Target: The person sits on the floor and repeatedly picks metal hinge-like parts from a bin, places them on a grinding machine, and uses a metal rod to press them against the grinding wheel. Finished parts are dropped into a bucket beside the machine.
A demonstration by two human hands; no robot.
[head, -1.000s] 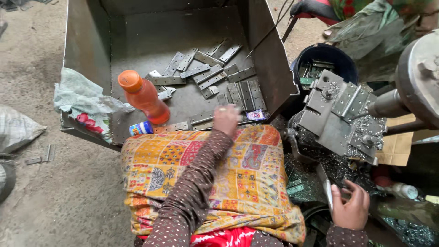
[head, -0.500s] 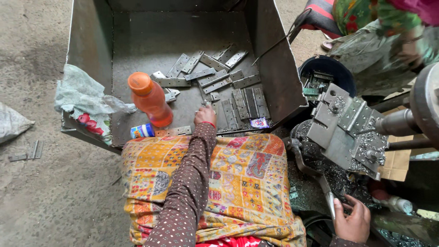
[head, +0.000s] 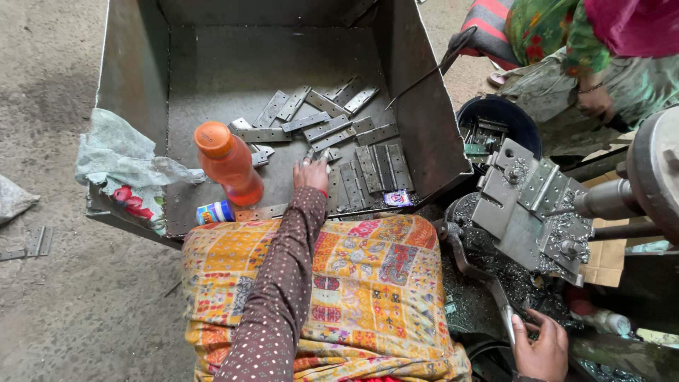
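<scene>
While the big grey metal tray (head: 134, 78) took up most of the floor ahead, its open front edge lay against the patterned cloth (head: 353, 297) over the person's lap. Flat metal hinge plates (head: 332, 127) were strewn across the tray's middle and toward its right wall, most with long axes running from front to back or slanting toward the far right corner. An orange bottle (head: 228, 164) stood upright near the front edge, just left of the left hand (head: 311, 174). That hand lay palm down with fingers spread on the plates near the front edge, nothing visibly gripped; the plates lay directly ahead and to its right. The right hand (head: 541, 348), well apart beside the drilling jig (head: 527, 212), curled loosely about a metal lever (head: 488, 286); whether it gripped firmly could not be told, as its lower part was cut off.
</scene>
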